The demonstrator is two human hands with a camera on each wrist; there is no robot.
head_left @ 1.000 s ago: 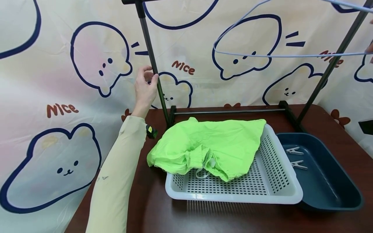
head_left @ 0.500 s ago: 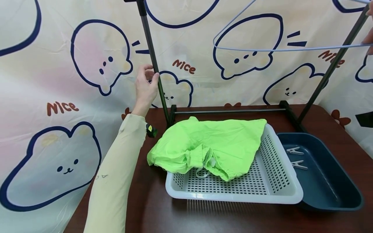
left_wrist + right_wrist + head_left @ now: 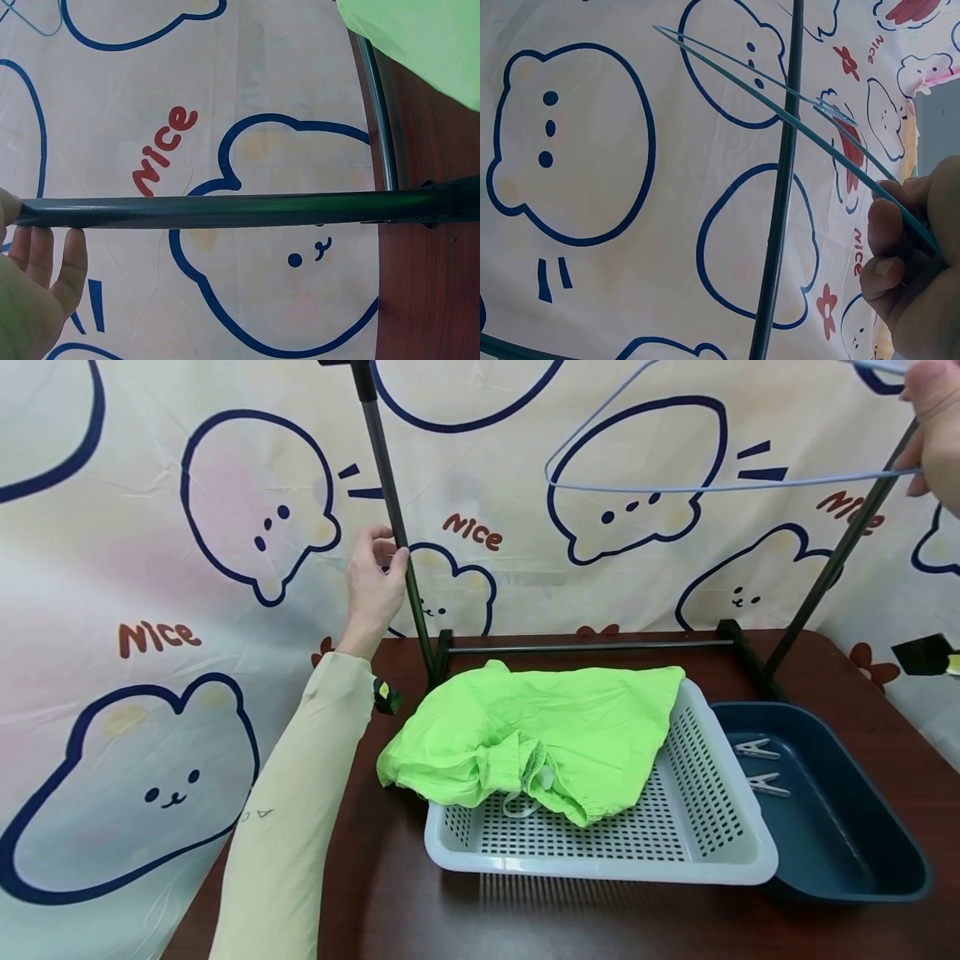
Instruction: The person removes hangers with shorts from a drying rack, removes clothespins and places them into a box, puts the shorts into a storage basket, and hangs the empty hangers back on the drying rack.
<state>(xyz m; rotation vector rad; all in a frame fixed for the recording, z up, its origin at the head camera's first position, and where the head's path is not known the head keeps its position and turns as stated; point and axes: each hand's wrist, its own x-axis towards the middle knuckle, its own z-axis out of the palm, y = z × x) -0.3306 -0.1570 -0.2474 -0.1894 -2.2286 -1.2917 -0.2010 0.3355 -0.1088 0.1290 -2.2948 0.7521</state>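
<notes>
My left hand (image 3: 375,589) holds the left upright pole (image 3: 395,510) of a dark metal rack; in the left wrist view the thumb lies on one side of the pole (image 3: 247,210) and the fingertips on the other. At the upper right, my right hand (image 3: 941,435) grips a thin light-blue clothes hanger (image 3: 735,489), whose looped end points left. The right wrist view has curled fingers (image 3: 885,225) around the hanger (image 3: 817,135). Below lies a bright green drawstring garment (image 3: 555,727), draped over a white perforated basket (image 3: 600,867).
Right of the basket stands a dark blue tray (image 3: 847,827) with two clothespins (image 3: 767,785) inside. The rack's right pole (image 3: 832,560) slants up behind it, and a low crossbar (image 3: 592,647) runs along the back of the brown table (image 3: 420,918). A printed curtain (image 3: 247,543) hangs behind.
My right hand has come further into view from the right edge, and the hanger has shifted slightly upward. The left hand stays on the pole.
</notes>
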